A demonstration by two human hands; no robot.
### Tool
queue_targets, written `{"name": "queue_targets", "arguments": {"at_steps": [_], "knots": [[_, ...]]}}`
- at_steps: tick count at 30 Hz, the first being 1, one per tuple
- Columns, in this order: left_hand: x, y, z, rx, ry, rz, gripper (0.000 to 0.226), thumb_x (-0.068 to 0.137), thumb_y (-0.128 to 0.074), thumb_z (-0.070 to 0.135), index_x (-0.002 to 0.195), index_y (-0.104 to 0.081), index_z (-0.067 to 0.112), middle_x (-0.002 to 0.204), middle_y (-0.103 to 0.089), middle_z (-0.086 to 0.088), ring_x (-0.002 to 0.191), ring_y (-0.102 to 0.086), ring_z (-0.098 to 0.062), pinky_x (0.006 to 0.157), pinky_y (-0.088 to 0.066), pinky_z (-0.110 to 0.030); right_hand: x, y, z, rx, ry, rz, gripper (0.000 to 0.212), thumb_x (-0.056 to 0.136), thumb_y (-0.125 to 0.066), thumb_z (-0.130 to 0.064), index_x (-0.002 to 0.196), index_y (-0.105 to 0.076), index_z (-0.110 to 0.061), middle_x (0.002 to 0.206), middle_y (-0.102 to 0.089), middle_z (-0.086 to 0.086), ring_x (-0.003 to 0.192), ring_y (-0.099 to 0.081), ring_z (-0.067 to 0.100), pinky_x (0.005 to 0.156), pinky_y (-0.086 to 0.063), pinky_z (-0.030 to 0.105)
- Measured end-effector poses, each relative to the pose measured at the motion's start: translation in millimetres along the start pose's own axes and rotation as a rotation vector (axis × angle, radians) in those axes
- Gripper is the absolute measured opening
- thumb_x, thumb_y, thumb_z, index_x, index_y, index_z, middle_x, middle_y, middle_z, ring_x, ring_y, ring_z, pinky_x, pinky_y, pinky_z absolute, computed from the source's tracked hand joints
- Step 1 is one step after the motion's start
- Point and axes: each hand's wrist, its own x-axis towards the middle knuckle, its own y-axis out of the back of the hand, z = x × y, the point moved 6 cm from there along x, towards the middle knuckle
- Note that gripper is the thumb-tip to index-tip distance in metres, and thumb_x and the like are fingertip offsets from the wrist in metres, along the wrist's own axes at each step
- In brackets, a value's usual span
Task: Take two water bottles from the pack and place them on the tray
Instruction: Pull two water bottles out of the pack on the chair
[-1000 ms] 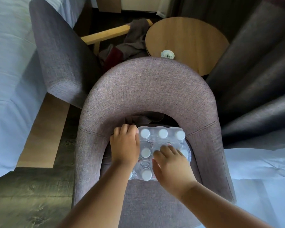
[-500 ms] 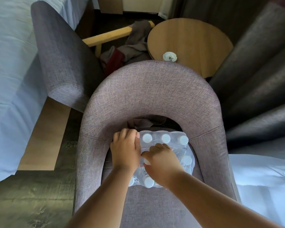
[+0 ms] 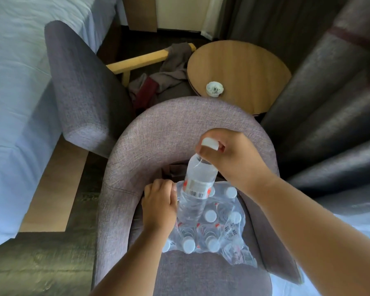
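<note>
One bottle [image 3: 198,184] in right hand [image 3: 233,154]

- The bottle's [image 3: 195,189] base was hidden behind the left hand [image 3: 159,207] and the pack [image 3: 212,227]
- The pack's printed label was too small to read
- Both forearms ran off the bottom edge

Both forearms were bare up to the lower edge of the picture, with no sleeve showing. The left hand [image 3: 159,207] and the right hand [image 3: 233,157] wore no glove, ring, watch or band. Its fingers [image 3: 207,154] were short, with plain, unpainted nails.
</note>
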Motion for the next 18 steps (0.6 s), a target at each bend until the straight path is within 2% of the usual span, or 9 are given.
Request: {"name": "queue_targets", "arguments": {"at_steps": [2, 6, 8, 9, 11, 13, 15, 16, 18], "knots": [[1.9, -2.8, -0.3, 0.013, 0.006, 0.001, 0.034, 0.101, -0.04, 0.031, 0.096, -0.07, 0.016, 0.104, -0.069, -0.003, 0.097, -0.057, -0.03, 0.08, -0.053, -0.044, 9.8, -5.9, 10.4, -0.004, -0.049, -0.028, 0.016, 0.094, -0.07, -0.027, 0.081, -0.071, -0.017, 0.076, -0.07, 0.001, 0.07, -0.063, 0.014, 0.065, -0.049, 0.03], [1.7, -3.1, -0.4, 0.024, 0.023, -0.024, 0.031, 0.102, -0.041, 0.029, 0.098, -0.069, 0.017, 0.106, -0.069, -0.003, 0.099, -0.057, -0.029, 0.083, -0.053, -0.043, 9.0, -17.9, 21.7, -0.034, -0.091, -0.046, 0.012, 0.094, -0.069, -0.03, 0.085, -0.071, -0.021, 0.076, -0.069, -0.004, 0.063, -0.058, 0.003, 0.056, -0.042, 0.013], [4.9, -1.7, 3.3, -0.04, 0.048, -0.11, 0.029, 0.105, -0.042, 0.027, 0.107, -0.069, 0.018, 0.114, -0.069, -0.005, 0.109, -0.057, -0.031, 0.093, -0.049, -0.042, 8.2, -19.1, 22.7, -0.025, -0.108, -0.039, 0.013, 0.095, -0.068, -0.03, 0.085, -0.07, -0.021, 0.076, -0.068, -0.004, 0.064, -0.057, 0.004, 0.054, -0.042, 0.011], [7.3, 1.4, 3.4, -0.153, 0.114, -0.187, 0.033, 0.106, -0.041, 0.032, 0.118, -0.068, 0.018, 0.124, -0.068, -0.007, 0.119, -0.056, -0.03, 0.102, -0.045, -0.041, 9.0, -18.3, 22.0, -0.004, -0.112, -0.036, 0.013, 0.095, -0.068, -0.029, 0.085, -0.07, -0.02, 0.076, -0.068, -0.003, 0.065, -0.057, 0.006, 0.055, -0.043, 0.014], [8.4, 10.3, 4.7, -0.438, 0.24, -0.343, 0.068, 0.095, -0.038, 0.066, 0.147, -0.053, 0.025, 0.152, -0.055, -0.003, 0.142, -0.046, -0.022, 0.12, -0.037, -0.041, 11.6, -15.0, 20.7, 0.016, -0.116, -0.033, 0.012, 0.094, -0.067, -0.027, 0.084, -0.07, -0.021, 0.078, -0.068, -0.002, 0.067, -0.058, 0.008, 0.06, -0.043, 0.022], [5.0, 21.3, 14.0, -0.587, 0.19, -0.429, 0.101, 0.075, -0.052, 0.087, 0.16, -0.031, 0.036, 0.166, -0.035, 0.008, 0.153, -0.033, -0.012, 0.125, -0.031, -0.044, 13.8, -14.1, 19.7, 0.017, -0.118, -0.054, 0.01, 0.093, -0.067, -0.026, 0.084, -0.07, -0.025, 0.078, -0.07, -0.003, 0.066, -0.059, 0.007, 0.061, -0.044, 0.023], [-6.2, 28.2, 28.4, -0.592, 0.105, -0.476, 0.11, 0.065, -0.075, 0.076, 0.159, -0.026, 0.044, 0.163, -0.034, 0.016, 0.151, -0.031, -0.006, 0.124, -0.031, -0.042, 16.5, -15.1, 18.8, 0.03, -0.107, -0.083, 0.012, 0.093, -0.066, -0.026, 0.081, -0.069, -0.029, 0.079, -0.071, -0.004, 0.066, -0.06, 0.006, 0.063, -0.046, 0.022], [-10.1, 29.8, 34.8, -0.554, 0.094, -0.465, 0.105, 0.062, -0.081, 0.068, 0.153, -0.033, 0.048, 0.155, -0.043, 0.018, 0.147, -0.037, -0.005, 0.121, -0.035, -0.04, 18.0, -14.9, 17.9, 0.032, -0.104, -0.089, 0.014, 0.092, -0.066, -0.025, 0.079, -0.068, -0.03, 0.078, -0.071, -0.005, 0.067, -0.061, 0.006, 0.064, -0.046, 0.023], [-8.0, 28.6, 42.7, -0.478, 0.111, -0.357, 0.079, 0.058, -0.083, 0.064, 0.129, -0.052, 0.049, 0.129, -0.06, 0.02, 0.129, -0.052, -0.007, 0.109, -0.049, -0.04, 20.1, -13.6, 16.4, 0.039, -0.092, -0.091, 0.016, 0.09, -0.065, -0.024, 0.075, -0.068, -0.029, 0.075, -0.069, -0.005, 0.067, -0.059, 0.008, 0.066, -0.046, 0.025]]}}
